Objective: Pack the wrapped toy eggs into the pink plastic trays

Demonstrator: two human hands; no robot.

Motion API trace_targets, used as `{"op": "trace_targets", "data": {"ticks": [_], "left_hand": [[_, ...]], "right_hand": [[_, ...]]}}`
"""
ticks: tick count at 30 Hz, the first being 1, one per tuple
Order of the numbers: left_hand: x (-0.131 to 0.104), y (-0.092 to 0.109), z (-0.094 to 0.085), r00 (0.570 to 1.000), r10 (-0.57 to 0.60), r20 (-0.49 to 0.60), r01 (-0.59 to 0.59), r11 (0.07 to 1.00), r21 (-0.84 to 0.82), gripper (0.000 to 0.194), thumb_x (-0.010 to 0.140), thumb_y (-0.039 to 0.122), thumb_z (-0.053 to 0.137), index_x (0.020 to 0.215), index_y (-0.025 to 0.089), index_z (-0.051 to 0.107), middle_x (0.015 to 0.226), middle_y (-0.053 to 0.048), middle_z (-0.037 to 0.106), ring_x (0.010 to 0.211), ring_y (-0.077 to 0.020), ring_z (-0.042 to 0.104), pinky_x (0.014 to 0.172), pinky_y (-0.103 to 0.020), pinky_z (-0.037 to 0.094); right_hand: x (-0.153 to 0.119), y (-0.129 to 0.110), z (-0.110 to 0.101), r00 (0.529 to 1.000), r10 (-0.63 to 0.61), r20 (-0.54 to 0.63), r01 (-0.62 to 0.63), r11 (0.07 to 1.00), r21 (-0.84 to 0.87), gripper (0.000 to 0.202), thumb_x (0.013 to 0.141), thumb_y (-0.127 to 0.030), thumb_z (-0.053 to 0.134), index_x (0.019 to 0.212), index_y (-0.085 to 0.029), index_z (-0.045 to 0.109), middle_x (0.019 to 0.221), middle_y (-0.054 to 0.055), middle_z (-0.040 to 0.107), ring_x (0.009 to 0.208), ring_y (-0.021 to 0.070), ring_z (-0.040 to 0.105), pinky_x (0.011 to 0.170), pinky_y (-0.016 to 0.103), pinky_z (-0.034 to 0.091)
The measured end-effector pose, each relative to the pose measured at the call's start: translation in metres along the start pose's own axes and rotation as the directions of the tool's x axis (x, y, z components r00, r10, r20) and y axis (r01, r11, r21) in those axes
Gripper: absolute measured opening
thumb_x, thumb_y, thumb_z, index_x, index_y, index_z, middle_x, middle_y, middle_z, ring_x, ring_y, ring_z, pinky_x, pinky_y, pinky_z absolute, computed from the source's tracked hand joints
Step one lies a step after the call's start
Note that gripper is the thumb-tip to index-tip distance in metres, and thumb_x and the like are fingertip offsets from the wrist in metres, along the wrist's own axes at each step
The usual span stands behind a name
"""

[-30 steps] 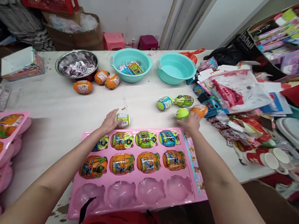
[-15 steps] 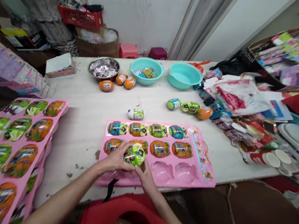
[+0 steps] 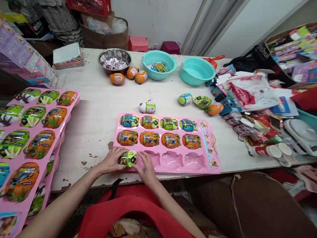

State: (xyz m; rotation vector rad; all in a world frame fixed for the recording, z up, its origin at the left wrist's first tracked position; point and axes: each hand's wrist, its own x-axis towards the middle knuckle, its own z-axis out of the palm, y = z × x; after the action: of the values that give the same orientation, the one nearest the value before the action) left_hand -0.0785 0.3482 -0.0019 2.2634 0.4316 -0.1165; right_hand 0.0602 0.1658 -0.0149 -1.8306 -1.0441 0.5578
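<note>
Between my two hands is a green toy egg [image 3: 127,159], lying in the front-left pocket of a pink plastic tray [image 3: 159,168]. My left hand [image 3: 111,161] grips its left end, fingers curled over the top. At its right end, my right hand [image 3: 145,167] presses with thumb and fingers. The two rows behind hold blue, orange and green eggs, such as an orange egg [image 3: 170,140]. Three pockets to the right of my hands show bare pink plastic. A white egg [image 3: 147,107] lies just behind the tray.
Filled pink trays [image 3: 47,143] are stacked at the left. A steel bowl [image 3: 115,58], a turquoise basin with packets [image 3: 160,74] and another turquoise basin [image 3: 197,78] stand at the back. Loose eggs [image 3: 202,101] lie right of centre, beside a heap of wrappers [image 3: 249,92].
The green egg has gone from being held above the tray down into the front-left pocket, both hands moving left and down with it. The camera view has tilted lower.
</note>
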Motion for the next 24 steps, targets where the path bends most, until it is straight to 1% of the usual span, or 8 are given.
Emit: {"op": "trace_targets", "data": {"ticks": [2, 4, 7, 9, 11, 13, 19, 24], "left_hand": [[0.000, -0.005, -0.003, 0.999, -0.036, 0.008, 0.036, 0.999, 0.013, 0.064, 0.069, 0.037, 0.072, 0.130, 0.030, 0.054, 0.129, -0.006, 0.052, 0.118, -0.0286, 0.044, 0.103, -0.047, 0.035], [0.001, -0.009, -0.003, 0.986, -0.140, -0.089, 0.137, 0.990, -0.031, 0.058, 0.068, 0.044, 0.075, 0.122, 0.031, 0.060, 0.133, -0.006, 0.048, 0.126, -0.0311, 0.038, 0.107, -0.051, 0.031], [0.003, -0.010, 0.005, 0.863, -0.436, -0.255, 0.327, 0.868, -0.375, 0.078, 0.060, 0.048, 0.081, 0.129, 0.026, 0.053, 0.139, -0.010, 0.041, 0.134, -0.0328, 0.032, 0.111, -0.052, 0.027], [0.003, -0.008, 0.011, 0.815, -0.563, -0.138, 0.328, 0.644, -0.691, 0.094, 0.057, 0.046, 0.084, 0.137, 0.021, 0.040, 0.135, -0.014, 0.047, 0.128, -0.0311, 0.044, 0.107, -0.050, 0.036], [0.001, -0.003, 0.011, 0.831, -0.554, 0.046, 0.321, 0.410, -0.854, 0.094, 0.057, 0.045, 0.085, 0.134, 0.018, 0.038, 0.128, -0.015, 0.055, 0.117, -0.0287, 0.055, 0.100, -0.045, 0.045], [-0.003, 0.001, 0.004, 0.847, -0.504, 0.170, 0.353, 0.294, -0.888, 0.090, 0.053, 0.041, 0.088, 0.127, 0.018, 0.042, 0.127, -0.016, 0.058, 0.113, -0.0282, 0.058, 0.096, -0.043, 0.049], [-0.008, 0.002, -0.010, 0.835, -0.491, 0.250, 0.423, 0.282, -0.861, 0.088, 0.047, 0.039, 0.090, 0.119, 0.018, 0.044, 0.119, -0.013, 0.063, 0.107, -0.0276, 0.063, 0.092, -0.043, 0.052], [-0.012, -0.009, 0.013, 0.774, -0.629, 0.072, 0.442, 0.456, -0.773, 0.074, 0.049, 0.042, 0.086, 0.108, 0.020, 0.048, 0.105, -0.007, 0.068, 0.095, -0.0254, 0.066, 0.082, -0.038, 0.055]], "right_hand": [[0.006, 0.004, 0.009, 0.997, -0.053, 0.049, 0.055, 0.998, -0.043, 0.058, 0.081, -0.032, 0.070, 0.135, -0.029, 0.048, 0.131, 0.009, 0.054, 0.122, 0.0242, 0.048, 0.105, 0.044, 0.040], [0.013, 0.009, 0.014, 0.995, -0.045, 0.089, 0.049, 0.998, -0.044, 0.059, 0.079, -0.032, 0.073, 0.133, -0.028, 0.050, 0.128, 0.009, 0.056, 0.117, 0.0245, 0.051, 0.102, 0.043, 0.042], [0.021, 0.017, 0.016, 0.993, 0.009, 0.120, -0.003, 0.999, -0.048, 0.057, 0.075, -0.034, 0.076, 0.127, -0.027, 0.054, 0.122, 0.008, 0.060, 0.110, 0.0255, 0.054, 0.097, 0.043, 0.043], [0.023, 0.020, 0.014, 0.990, 0.021, 0.143, -0.014, 0.999, -0.050, 0.054, 0.075, -0.035, 0.077, 0.124, -0.026, 0.055, 0.119, 0.008, 0.062, 0.108, 0.0259, 0.054, 0.095, 0.043, 0.043], [0.024, 0.020, 0.012, 0.988, 0.024, 0.155, -0.018, 0.999, -0.040, 0.051, 0.073, -0.035, 0.078, 0.119, -0.024, 0.057, 0.115, 0.008, 0.062, 0.105, 0.0261, 0.054, 0.093, 0.043, 0.043], [0.023, 0.020, 0.012, 0.987, 0.044, 0.152, -0.042, 0.999, -0.014, 0.048, 0.071, -0.035, 0.080, 0.112, -0.022, 0.058, 0.110, 0.008, 0.061, 0.101, 0.0258, 0.054, 0.089, 0.041, 0.044], [0.023, 0.024, 0.015, 0.981, 0.101, 0.167, -0.113, 0.992, 0.062, 0.051, 0.064, -0.034, 0.084, 0.103, -0.021, 0.054, 0.104, 0.005, 0.056, 0.098, 0.0240, 0.052, 0.086, 0.038, 0.044], [0.019, 0.024, 0.019, 0.971, 0.133, 0.201, -0.124, 0.991, -0.055, 0.053, 0.062, -0.029, 0.085, 0.101, -0.021, 0.051, 0.102, 0.004, 0.052, 0.096, 0.0233, 0.049, 0.083, 0.037, 0.045]]}}
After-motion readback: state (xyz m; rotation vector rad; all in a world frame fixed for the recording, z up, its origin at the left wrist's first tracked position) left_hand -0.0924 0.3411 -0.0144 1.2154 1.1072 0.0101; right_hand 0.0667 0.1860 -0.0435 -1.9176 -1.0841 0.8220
